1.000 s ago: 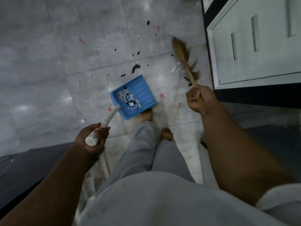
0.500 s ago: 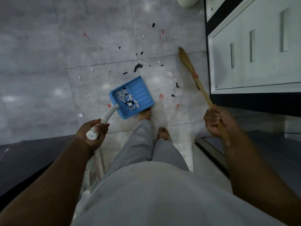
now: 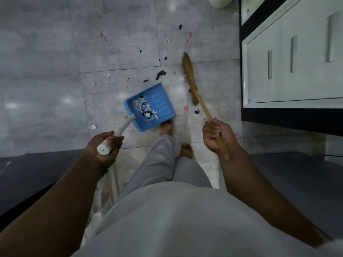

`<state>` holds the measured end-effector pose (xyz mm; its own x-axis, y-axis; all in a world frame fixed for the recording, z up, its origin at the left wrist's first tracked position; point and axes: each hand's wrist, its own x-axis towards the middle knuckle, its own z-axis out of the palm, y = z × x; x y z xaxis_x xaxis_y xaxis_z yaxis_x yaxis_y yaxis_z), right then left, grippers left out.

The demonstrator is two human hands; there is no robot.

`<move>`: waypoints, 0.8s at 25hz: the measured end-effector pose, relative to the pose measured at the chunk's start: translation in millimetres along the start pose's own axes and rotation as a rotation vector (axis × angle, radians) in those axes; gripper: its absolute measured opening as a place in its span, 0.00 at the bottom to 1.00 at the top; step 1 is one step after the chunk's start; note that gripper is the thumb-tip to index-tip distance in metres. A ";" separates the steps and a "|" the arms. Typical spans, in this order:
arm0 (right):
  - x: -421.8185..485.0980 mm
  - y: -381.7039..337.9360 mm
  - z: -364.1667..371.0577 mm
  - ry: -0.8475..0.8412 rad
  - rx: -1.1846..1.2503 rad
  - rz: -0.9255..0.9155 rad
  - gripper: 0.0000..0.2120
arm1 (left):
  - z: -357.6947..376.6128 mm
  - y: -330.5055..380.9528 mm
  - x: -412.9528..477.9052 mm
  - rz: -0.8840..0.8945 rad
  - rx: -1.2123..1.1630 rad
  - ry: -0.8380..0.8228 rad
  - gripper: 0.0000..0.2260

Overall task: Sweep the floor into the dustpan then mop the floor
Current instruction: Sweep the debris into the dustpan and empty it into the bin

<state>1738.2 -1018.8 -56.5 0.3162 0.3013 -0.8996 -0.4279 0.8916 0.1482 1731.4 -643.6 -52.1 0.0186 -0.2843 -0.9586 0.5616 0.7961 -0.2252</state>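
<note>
White handle (image 3: 122,129) gripped by left hand (image 3: 105,147), fingers curled round it. Blue dustpan (image 3: 161,102) held low over tiled floor (image 3: 46,62); contact with tiles not discernible. Paper scraps (image 3: 143,108) heaped in pan's rear corner. Loose bits (image 3: 160,74) scattered beyond pan mouth. Broom (image 3: 189,75) stick clenched in right hand (image 3: 217,135), bristles blurred just right of pan. Cabinet (image 3: 289,71) seen far right.

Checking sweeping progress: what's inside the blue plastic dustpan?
White and black scraps lie at the handle end of the blue plastic dustpan; its front half is bare. Anything under them is hidden.
</note>
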 end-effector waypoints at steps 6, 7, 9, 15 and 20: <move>-34.6 -1.2 8.8 -0.042 -0.197 0.060 0.18 | -5.3 -1.8 -1.5 -0.015 -0.110 -0.032 0.27; -42.5 -5.6 5.0 -0.040 -0.226 0.055 0.17 | -6.2 -3.1 -1.7 -0.024 -0.131 -0.033 0.27; -55.7 -14.0 -4.1 -0.023 -0.266 0.030 0.15 | -7.8 -6.0 -3.6 -0.020 -0.155 -0.027 0.27; -55.6 -15.4 -39.4 0.117 -0.148 -0.014 0.25 | -8.6 -12.7 -7.6 0.023 -0.221 0.003 0.20; -29.3 12.0 -47.5 0.126 0.008 0.041 0.23 | -8.1 -12.2 -5.7 0.043 -0.164 0.034 0.19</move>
<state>1683.6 -1033.0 -47.9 0.1897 0.2928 -0.9371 -0.4315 0.8822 0.1883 1717.7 -647.4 -45.3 0.0105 -0.2323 -0.9726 0.4186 0.8843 -0.2067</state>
